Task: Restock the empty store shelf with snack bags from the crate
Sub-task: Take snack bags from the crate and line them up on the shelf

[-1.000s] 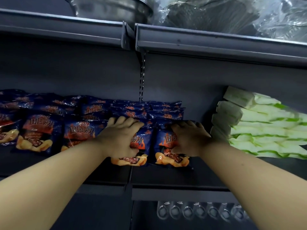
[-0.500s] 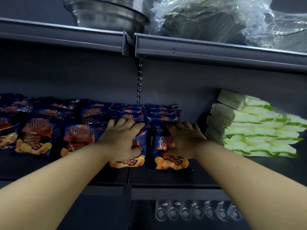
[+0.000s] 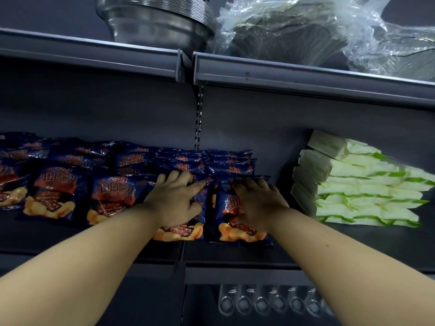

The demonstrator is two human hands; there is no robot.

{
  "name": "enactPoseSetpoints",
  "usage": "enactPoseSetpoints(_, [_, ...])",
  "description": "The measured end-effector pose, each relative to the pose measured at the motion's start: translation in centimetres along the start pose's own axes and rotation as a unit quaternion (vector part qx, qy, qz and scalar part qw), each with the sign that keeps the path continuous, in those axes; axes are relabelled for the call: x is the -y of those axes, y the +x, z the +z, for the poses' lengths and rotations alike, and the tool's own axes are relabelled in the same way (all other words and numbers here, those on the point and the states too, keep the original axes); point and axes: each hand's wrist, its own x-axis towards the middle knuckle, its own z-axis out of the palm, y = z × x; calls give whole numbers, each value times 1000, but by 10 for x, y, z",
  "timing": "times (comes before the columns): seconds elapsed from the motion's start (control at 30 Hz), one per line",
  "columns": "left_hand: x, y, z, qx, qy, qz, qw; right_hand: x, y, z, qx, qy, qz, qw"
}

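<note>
Since a second ago my view has tipped upward while both my hands stay put on the shelf (image 3: 235, 252). My left hand (image 3: 175, 203) lies flat, fingers together, on one front snack bag (image 3: 181, 229), and my right hand (image 3: 257, 204) presses flat on the bag beside it (image 3: 237, 229). I count five front bags, more stacked behind them uncountable, and one stack of white-green packs (image 3: 357, 184) at right.

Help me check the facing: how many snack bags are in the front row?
5 front-row bags: one cut off at the left edge, two beside it, one under the left hand, one under the right hand. Others may lie out of frame.
</note>
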Motion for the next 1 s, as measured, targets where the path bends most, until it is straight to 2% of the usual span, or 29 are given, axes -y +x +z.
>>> enactPoseSetpoints(0.3, [6,-2,0,-45,0,29,999,2,1,-7,7,-1,-9,1000])
enactPoseSetpoints(0.5, [-1,-5,-1,-157,-5,34,987,20,-1,-16,-31,32,8,999])
enactPoseSetpoints(0.63, [-11,-6,-12,-200,-8,55,978,33,-2,-23,-78,34,36,996])
enactPoseSetpoints(0.87, [-20,-15,-24,-198,-17,65,978,39,-17,-23,-126,44,60,989])
enactPoseSetpoints(1.0, [-28,-28,-28,-183,-20,38,982,36,-26,-17,-140,58,67,986])
